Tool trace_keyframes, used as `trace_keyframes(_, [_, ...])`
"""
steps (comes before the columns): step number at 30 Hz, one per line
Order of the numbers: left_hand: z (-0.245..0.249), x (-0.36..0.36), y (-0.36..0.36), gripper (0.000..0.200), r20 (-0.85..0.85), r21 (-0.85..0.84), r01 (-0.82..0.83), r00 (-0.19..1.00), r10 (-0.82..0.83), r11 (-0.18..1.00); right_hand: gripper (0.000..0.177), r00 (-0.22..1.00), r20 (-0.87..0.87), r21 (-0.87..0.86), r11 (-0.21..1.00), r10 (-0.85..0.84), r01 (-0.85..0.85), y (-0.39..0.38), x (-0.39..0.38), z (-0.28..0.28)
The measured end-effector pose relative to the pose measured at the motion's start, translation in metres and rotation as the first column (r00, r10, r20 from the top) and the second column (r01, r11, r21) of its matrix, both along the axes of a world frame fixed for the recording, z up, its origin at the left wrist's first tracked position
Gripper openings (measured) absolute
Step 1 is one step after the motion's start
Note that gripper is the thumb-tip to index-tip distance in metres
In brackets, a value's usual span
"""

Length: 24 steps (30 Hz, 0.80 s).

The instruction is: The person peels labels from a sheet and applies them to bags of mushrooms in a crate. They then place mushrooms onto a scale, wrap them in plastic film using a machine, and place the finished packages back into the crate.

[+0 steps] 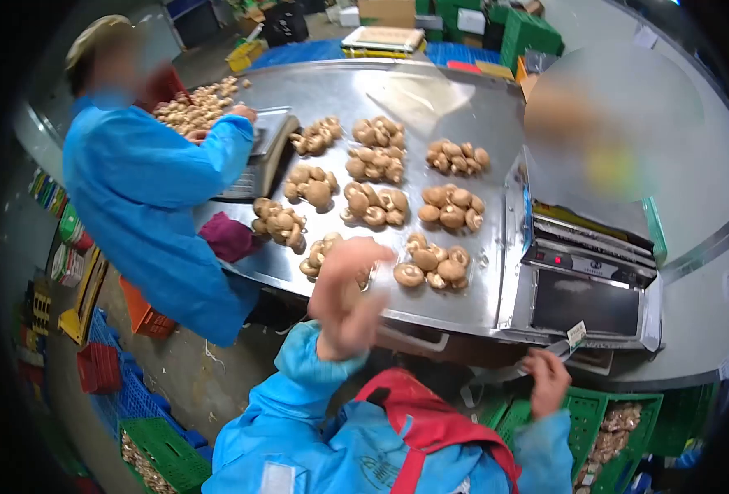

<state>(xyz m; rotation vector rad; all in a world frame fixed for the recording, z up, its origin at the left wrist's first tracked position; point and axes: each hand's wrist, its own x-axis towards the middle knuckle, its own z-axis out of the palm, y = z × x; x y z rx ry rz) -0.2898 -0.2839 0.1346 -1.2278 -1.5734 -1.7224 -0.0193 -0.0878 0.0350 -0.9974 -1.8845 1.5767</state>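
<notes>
Head view: the left hand (pixel 346 298) is raised over the near edge of the curved stainless-steel table (pixel 430 99) and is motion-blurred. Its fingers point up and to the right. Nothing is visible in them, but I cannot tell whether the grip is apart or together. The hand covers part of the nearest heap of brown button mushrooms (pixel 322 253), which lies at the left of the front row. A second front-row heap (pixel 432 265) lies just to its right. More heaps sit in rows behind, each apart from the next.

The right hand (pixel 550 380) is lower, below the table edge, in front of the grey metal machine with a dark front panel (pixel 587 300). Its fingers curl toward the thumb just under a small white paper label (pixel 577 333) that sticks out at the machine's lower edge. Contact cannot be resolved, so I cannot tell the state of this grip either.

Beneath the right hand is a green plastic crate (pixel 585 405) holding brown mushrooms.

At the left side of the table is a co-worker in a blue coat (pixel 150 198), with hands at a loose pile of mushrooms (pixel 196 107) beside a grey weighing scale (pixel 253 156). A maroon cloth (pixel 229 236) lies at the table edge next to them.
</notes>
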Motion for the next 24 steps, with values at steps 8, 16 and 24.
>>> trace_keyframes(8, [-0.21, -0.042, 0.061, 0.056, 0.93, -0.201, 0.272, 0.354, 0.096, 0.941, 0.053, 0.983, 0.14, -0.262, 0.962, 0.119, -0.079, 0.05, -0.178, -0.109])
trace_keyframes(16, [-0.227, -0.095, 0.096, 0.057, 0.99, -0.136, 0.307, 0.004, 0.142, 0.942, 0.068, 0.944, 0.038, -0.55, 0.796, 0.328, -0.255, 0.078, -0.208, -0.135])
trace_keyframes(24, [-0.183, -0.112, 0.082, 0.046, 0.997, 0.026, 0.396, -0.083, 0.008, 0.918, 0.064, 0.944, -0.026, -0.371, 0.874, 0.33, -0.315, 0.077, -0.205, -0.097])
